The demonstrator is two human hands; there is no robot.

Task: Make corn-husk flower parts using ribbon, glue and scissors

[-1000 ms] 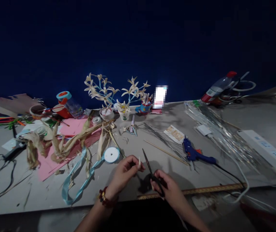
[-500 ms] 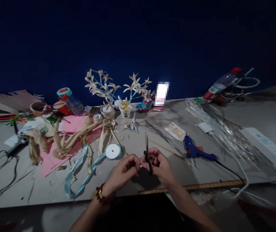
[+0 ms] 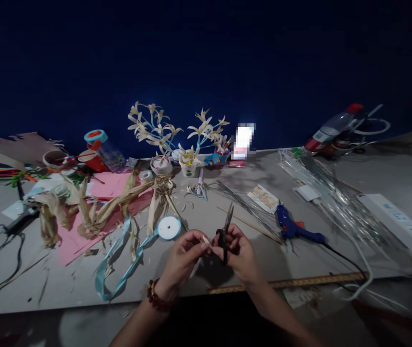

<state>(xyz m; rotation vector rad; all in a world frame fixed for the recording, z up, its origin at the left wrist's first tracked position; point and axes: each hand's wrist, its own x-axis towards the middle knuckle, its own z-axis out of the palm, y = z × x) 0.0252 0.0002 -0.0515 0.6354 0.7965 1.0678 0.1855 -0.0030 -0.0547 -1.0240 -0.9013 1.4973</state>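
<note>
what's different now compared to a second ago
The right hand has moved left and forward to the left hand, its fingertips now apparently at the pale strip. The scissors have swung from pointing up-left to up and slightly right. Nothing visibly let go; ribbon spool and glue gun unchanged.

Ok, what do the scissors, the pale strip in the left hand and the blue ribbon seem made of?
Scissors: likely metal, the blades showing a dull sheen; black handles possibly plastic.
Pale strip: perhaps dried husk, matte cream; too small to be sure.
Blue ribbon: probably satin-like fabric, its smooth folds catching light.
</note>
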